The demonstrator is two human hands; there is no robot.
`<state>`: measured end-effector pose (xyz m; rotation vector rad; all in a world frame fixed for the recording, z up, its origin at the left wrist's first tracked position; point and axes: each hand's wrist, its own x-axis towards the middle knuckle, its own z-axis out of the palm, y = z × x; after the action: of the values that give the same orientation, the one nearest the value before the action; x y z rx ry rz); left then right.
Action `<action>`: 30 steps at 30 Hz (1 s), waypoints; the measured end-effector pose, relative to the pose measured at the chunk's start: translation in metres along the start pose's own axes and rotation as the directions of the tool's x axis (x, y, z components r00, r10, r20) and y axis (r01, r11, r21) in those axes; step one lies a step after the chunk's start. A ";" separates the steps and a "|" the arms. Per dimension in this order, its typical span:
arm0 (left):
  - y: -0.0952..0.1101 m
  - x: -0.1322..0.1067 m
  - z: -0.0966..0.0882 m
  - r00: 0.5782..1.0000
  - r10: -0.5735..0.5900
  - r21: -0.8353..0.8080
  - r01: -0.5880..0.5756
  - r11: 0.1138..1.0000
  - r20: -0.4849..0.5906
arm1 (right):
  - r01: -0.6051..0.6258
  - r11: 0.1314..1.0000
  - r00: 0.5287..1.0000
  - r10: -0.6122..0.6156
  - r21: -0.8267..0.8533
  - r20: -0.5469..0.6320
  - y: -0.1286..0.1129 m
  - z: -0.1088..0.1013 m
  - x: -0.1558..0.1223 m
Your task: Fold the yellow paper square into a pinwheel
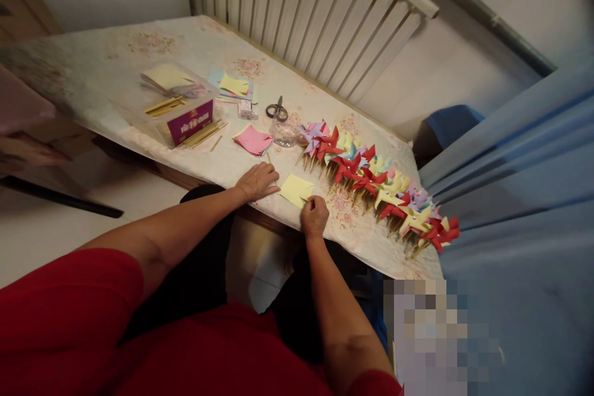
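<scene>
A yellow paper square (296,190) with slits cut in from its corners lies on the table's near edge. My right hand (315,215) pinches its right corner between thumb and fingers. At the square's left side my left hand (257,182) rests on the tablecloth, fingers stretched out and the thumb reaching toward the paper. A thin stick shows beside the left fingertips; whether they touch it I cannot tell. Just beyond the hands sits a stack of pink paper squares (253,139), next to a clear container of small pieces (284,134).
Many finished pinwheels (369,179) stand in rows on the right. Scissors (277,110) and yellow-topped paper squares (234,84) lie farther back. A plastic box (191,120) holds sticks and paper at left, with loose sticks (204,135) before it. A radiator (301,12) lines the wall.
</scene>
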<state>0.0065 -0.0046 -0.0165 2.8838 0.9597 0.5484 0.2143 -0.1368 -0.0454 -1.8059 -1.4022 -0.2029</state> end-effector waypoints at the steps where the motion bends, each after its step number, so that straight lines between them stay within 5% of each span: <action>1: 0.000 0.000 0.000 1.000 -0.003 -0.001 0.003 1.000 -0.004 | 0.001 1.000 1.000 -0.001 -0.002 -0.005 0.000 0.000 0.000; 30: -0.002 0.000 0.006 0.975 -0.204 -0.016 0.204 0.979 -0.087 | -0.026 1.000 1.000 0.026 0.010 0.007 -0.002 -0.001 0.000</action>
<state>0.0074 -0.0029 -0.0221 2.7301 1.2453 0.6633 0.2131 -0.1374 -0.0435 -1.8174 -1.3816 -0.1759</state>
